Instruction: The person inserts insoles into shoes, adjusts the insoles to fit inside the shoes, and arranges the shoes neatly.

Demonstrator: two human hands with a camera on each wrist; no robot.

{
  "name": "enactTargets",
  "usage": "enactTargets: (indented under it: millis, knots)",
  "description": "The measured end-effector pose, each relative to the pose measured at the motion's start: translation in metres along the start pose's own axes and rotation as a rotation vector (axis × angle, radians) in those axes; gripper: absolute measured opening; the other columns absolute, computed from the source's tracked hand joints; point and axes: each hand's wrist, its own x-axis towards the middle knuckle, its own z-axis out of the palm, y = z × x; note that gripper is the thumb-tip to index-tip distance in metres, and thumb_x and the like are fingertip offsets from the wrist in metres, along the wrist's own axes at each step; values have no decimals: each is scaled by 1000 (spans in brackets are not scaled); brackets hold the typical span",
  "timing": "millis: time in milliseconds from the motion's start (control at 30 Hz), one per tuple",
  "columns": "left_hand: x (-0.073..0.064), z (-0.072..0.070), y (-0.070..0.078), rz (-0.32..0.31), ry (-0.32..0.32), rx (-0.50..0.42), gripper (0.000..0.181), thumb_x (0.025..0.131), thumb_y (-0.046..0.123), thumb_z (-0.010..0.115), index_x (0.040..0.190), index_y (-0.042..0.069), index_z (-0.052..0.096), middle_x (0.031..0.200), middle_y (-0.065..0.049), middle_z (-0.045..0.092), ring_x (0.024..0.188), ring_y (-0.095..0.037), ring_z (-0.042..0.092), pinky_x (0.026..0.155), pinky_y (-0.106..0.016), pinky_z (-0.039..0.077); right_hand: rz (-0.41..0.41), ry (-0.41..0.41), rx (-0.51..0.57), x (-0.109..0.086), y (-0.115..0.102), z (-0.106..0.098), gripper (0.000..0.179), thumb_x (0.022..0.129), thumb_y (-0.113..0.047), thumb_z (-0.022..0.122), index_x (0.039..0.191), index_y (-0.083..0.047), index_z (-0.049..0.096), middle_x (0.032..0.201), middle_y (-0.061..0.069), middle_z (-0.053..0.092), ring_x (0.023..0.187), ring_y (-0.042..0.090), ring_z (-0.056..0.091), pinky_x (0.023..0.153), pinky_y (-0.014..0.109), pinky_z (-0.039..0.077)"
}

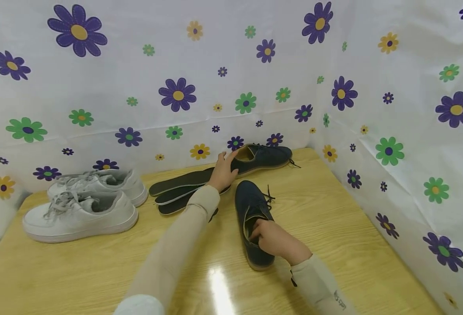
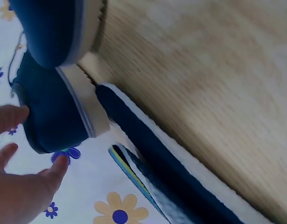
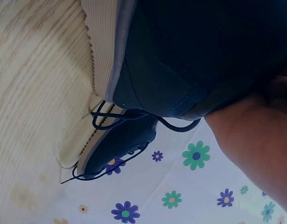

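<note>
My right hand [image 1: 272, 238] grips the near navy lace-up shoe [image 1: 248, 195] by its collar, with fingers curled into the opening and their tips hidden inside. This shoe stands on the table, toe pointing away. My left hand [image 1: 222, 171] is at the heel of the far navy shoe [image 1: 271, 156], which lies sideways along the back cloth. In the left wrist view, a fingertip comes right up to the heel [image 2: 52, 112], while thumb and fingers are spread apart. Several dark insoles [image 1: 182, 183] lie left of that shoe, partly under my left forearm.
A pair of white lace-up sneakers [image 1: 85, 214] stands at the left of the wooden table [image 1: 353, 245]. White flower-printed cloth [image 1: 215, 52] rises along the back and the right side.
</note>
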Motion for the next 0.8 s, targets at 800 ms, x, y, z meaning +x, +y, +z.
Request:
enactTargets:
  millis: [800]
  knots:
    - [-5, 10, 5, 83, 112, 130, 21, 95, 8, 59, 113, 1, 49, 112, -22, 54, 98, -33, 55, 80, -41, 48, 10, 25, 33, 0, 1, 1, 37, 84, 15, 41, 97, 3, 74, 107, 15, 58, 104, 36, 57, 87, 45, 48]
